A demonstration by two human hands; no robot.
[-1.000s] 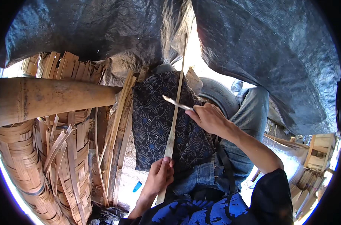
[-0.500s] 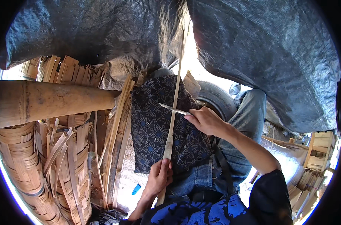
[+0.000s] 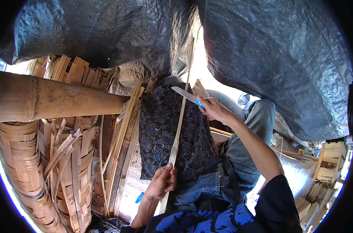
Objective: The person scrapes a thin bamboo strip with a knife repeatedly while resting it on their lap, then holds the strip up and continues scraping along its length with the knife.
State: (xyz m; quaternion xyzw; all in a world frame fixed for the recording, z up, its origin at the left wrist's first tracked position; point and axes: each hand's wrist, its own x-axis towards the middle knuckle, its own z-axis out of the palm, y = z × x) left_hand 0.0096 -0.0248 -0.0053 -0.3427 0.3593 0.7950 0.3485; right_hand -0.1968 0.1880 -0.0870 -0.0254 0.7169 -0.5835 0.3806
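A long, thin bamboo strip runs lengthwise over a dark patterned cloth spread across my lap. Near its lower end, my left hand is closed round the strip, thumb on top. My right hand grips a knife by its blue handle. The blade points to the upper left and crosses the strip well above my left hand. Whether the edge touches the strip, I cannot tell.
Rolled woven bamboo stands at the left, under a thick bamboo pole. Split bamboo pieces lean beside the cloth. Dark tarpaulin hangs ahead. A wooden crate is at the far right, and a tyre lies beyond my knee.
The knife has moved up along the strip, farther from my left hand, and its blade has turned so the flat side and blue handle show. My left hand still holds the strip.
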